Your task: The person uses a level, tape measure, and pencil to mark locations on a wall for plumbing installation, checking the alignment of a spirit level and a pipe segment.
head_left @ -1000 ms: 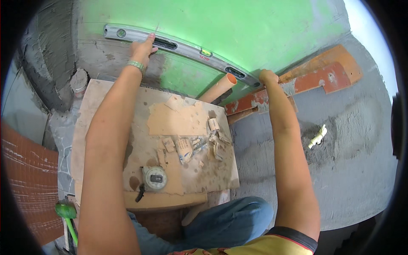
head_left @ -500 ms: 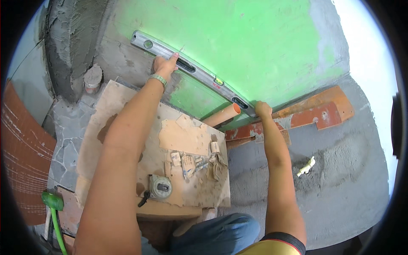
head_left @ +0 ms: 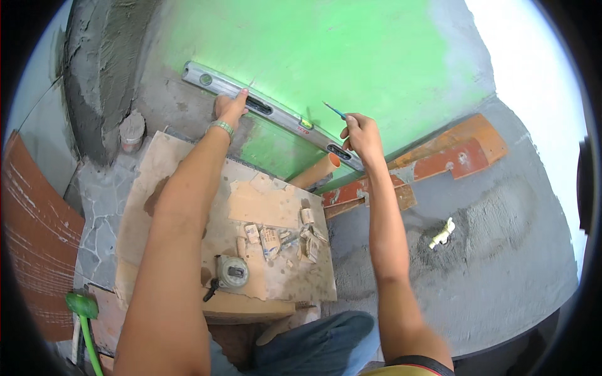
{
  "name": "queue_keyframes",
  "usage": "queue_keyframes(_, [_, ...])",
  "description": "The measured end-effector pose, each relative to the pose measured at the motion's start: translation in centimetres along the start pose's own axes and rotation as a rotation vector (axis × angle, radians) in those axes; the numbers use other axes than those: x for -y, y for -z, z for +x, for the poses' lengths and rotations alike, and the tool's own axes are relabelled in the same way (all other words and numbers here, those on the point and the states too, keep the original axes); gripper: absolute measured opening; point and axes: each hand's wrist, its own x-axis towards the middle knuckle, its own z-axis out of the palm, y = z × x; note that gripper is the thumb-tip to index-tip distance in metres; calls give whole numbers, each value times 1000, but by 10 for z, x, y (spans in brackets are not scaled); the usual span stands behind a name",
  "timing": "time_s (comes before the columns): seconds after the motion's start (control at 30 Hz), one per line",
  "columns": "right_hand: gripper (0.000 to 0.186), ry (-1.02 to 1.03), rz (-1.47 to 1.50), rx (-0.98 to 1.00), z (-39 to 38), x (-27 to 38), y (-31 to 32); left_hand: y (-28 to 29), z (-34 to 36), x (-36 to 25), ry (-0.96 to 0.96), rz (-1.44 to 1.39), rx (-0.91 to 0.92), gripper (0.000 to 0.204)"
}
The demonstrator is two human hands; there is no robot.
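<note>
A long silver spirit level (head_left: 290, 123) lies against the green-painted wall (head_left: 338, 56), sloping down to the right in the picture. My left hand (head_left: 231, 106) grips it near its left part, with the thumb on its face. My right hand (head_left: 362, 135) is closed on a thin blue pen-like tool (head_left: 336, 109) with its tip raised over the wall above the level. An orange pipe (head_left: 316, 170) lies just below the level. Below my hands, torn cardboard (head_left: 263, 207) on a board carries scraps of packaging and a tape measure (head_left: 231, 271).
Rust-red metal forms (head_left: 467, 156) lie along the wall at the right, above a cream pipe fitting (head_left: 442, 235) in grey render. A green mallet (head_left: 81, 305) is at the lower left, by a brown panel (head_left: 34, 238). A small bucket (head_left: 132, 131) stands beside rough mortar.
My right hand has left the level's right end, moved up and left, and now holds a blue pen-like tool. My left hand stays on the level, while the whole view has shifted.
</note>
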Motion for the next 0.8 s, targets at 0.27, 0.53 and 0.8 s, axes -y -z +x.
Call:
queue_keyframes(0.27, [31,140,227,-499,-68,-36,70,-20,9,6,84,-355,80,47])
queue_keyframes(0.53, [33,200,421,-739,-93,-47,150,-18,11,-19,82,-308,-38,50])
queue_keyframes(0.8, [30,318,481,-838,-109,-62,184,9,-26,-105,-178,-116,-76,47])
